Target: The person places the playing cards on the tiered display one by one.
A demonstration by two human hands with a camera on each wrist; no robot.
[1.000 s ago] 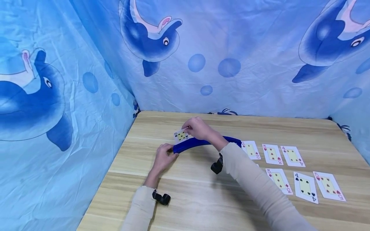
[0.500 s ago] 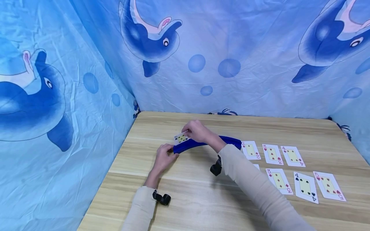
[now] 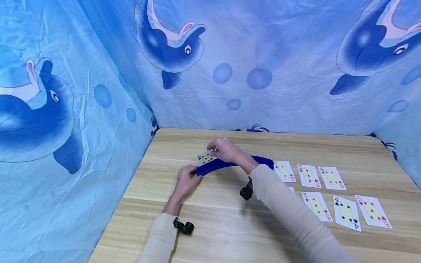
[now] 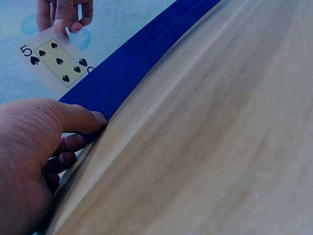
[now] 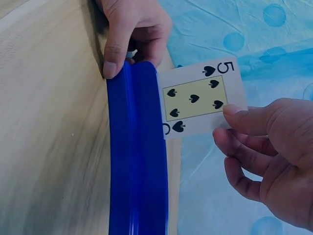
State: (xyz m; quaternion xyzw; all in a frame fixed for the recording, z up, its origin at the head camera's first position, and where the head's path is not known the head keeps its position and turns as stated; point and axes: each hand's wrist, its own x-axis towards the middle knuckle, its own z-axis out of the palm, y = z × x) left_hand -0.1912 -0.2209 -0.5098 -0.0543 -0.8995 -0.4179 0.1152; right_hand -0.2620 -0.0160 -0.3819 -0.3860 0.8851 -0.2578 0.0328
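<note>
A long curved blue card holder (image 3: 215,165) stands on the wooden table. My left hand (image 3: 187,180) grips its left end, thumb on the near face, as the left wrist view (image 4: 44,142) shows. My right hand (image 3: 225,150) pinches a five of spades playing card (image 5: 195,98) by its edge, between thumb and fingers. The card's lower edge meets the blue holder near its left end, and part of one corner is hidden behind it. In the right wrist view the right hand (image 5: 274,152) is beside the holder, the card tilted.
Face-up cards lie at the right on the table (image 3: 210,233): a two of diamonds (image 3: 284,171), a three of hearts (image 3: 309,176), a four (image 3: 332,178), a three of diamonds (image 3: 317,206), a four of spades (image 3: 346,213) and a five of hearts (image 3: 373,212). Dolphin-print cloth (image 3: 279,106) hangs behind.
My right hand has lowered slightly, bringing the five of spades down against the blue holder. My left hand keeps its grip on the holder's end.
</note>
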